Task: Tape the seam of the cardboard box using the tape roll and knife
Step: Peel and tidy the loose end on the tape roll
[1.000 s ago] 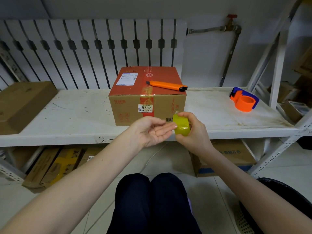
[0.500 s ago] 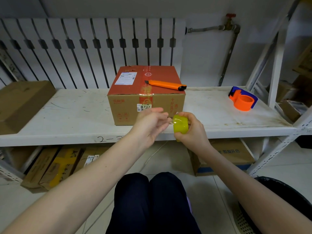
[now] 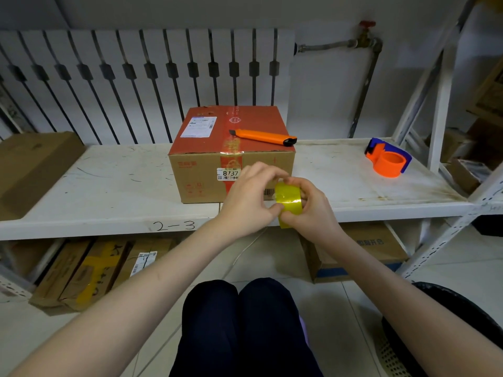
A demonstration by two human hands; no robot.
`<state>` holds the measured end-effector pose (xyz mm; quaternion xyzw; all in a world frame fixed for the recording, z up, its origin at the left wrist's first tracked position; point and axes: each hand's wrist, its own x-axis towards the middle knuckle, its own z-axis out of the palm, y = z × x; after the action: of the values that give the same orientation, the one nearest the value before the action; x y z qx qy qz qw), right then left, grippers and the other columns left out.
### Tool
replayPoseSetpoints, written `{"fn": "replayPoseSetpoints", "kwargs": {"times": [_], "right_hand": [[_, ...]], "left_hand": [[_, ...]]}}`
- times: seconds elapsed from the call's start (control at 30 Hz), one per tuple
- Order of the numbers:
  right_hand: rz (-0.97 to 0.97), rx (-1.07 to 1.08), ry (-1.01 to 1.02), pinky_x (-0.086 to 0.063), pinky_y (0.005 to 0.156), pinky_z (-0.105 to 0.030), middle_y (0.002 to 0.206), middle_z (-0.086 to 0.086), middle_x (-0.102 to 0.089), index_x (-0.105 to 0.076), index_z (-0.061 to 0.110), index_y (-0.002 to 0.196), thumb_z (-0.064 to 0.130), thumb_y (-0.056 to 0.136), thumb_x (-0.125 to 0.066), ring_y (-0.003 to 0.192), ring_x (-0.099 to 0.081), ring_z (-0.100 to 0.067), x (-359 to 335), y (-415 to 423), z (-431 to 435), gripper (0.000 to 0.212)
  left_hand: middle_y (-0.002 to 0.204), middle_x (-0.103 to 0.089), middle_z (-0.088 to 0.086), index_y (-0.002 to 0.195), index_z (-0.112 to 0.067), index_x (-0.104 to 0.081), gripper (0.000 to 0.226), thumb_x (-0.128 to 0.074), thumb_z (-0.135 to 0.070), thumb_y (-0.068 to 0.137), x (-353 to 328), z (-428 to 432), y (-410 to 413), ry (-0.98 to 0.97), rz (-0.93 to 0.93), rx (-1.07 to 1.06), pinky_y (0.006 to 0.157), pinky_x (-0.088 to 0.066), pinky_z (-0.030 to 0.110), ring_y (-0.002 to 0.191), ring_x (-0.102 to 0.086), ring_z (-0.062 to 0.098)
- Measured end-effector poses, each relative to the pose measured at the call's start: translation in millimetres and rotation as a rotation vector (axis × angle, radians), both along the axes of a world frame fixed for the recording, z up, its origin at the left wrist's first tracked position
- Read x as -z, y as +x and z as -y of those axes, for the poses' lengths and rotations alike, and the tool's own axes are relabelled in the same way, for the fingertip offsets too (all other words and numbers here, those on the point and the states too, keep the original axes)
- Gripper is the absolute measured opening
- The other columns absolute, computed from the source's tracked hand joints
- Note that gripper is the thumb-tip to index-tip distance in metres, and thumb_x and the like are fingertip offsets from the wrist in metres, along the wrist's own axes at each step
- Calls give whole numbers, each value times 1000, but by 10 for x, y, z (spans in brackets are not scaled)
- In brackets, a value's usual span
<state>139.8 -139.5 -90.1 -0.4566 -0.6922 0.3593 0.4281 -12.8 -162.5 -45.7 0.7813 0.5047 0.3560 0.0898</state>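
While R hand (image 3: pixel 307 210) grips tape roll (image 3: pixel 289 201), L hand (image 3: pixel 249 198) pinches

A scuffed white metal shelf (image 3: pixel 109 186), hand-marked "2-3" on its front edge, stands against a pale wall. Behind the shelf runs a white slatted radiator cover (image 3: pixel 136 77); right of that, a pipe (image 3: pixel 364 85) with a red-handled valve (image 3: pixel 366 24). Below the shelf, flattened cartons (image 3: pixel 89 270) lie on pale floor tiles (image 3: pixel 340 308).
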Motion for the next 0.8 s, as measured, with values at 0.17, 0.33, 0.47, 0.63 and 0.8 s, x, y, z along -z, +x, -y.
{"fn": "replayPoseSetpoints", "kwargs": {"times": [0.17, 0.33, 0.47, 0.63, 0.8], "right_hand": [[-31, -48, -2, -56, 69, -38, 107, -1, -63, -51, 24, 120, -1, 70, -67, 82, -64, -18, -12, 12, -2, 59], [-32, -76, -38, -53, 67, -35, 98, 1, -63, -53, 19, 122, 7, 65, -66, 76, -61, -15, -10, 1, -2, 59], [-30, -102, -38, -56, 67, -43, 98, -2, -67, -53, 25, 118, 4, 65, -65, 72, -63, -20, -11, -1, 53, 59], [-3, -113, 1, -55, 69, -49, 105, 2, -62, -37, 33, 128, -5, 70, -69, 80, -64, -22, 8, 5, 74, 76], [-45, -125, -79, -56, 70, -48, 95, -3, -68, -17, 34, 141, -7, 72, -68, 79, -67, -27, 12, 58, 54, 94]], "left_hand": [[83, -68, 1, 88, -18, -74, 20, -73, -30, 71, 28, -58, -45, 211, -85, -27, 71, -48, 40, 86, -55, 25], [77, -66, -4, 80, -19, -77, 14, -69, -31, 77, 39, -81, -49, 275, -35, -38, 67, -44, 30, 80, -56, 19], [82, -68, -2, 83, -14, -71, 10, -63, -20, 85, -36, -141, -58, -76, 587, -152, 79, -48, 28, 84, -62, 14], [96, -68, 5, 101, -14, -61, 36, -67, -40, 77, -22, -253, -22, -822, 678, -298, 69, -45, 29, 83, -62, 20], [63, -64, -2, 95, -15, -61, 23, -72, -19, 75, 17, -311, 107, -1028, 815, -164, 59, -45, 25, 57, -61, 10]]}}
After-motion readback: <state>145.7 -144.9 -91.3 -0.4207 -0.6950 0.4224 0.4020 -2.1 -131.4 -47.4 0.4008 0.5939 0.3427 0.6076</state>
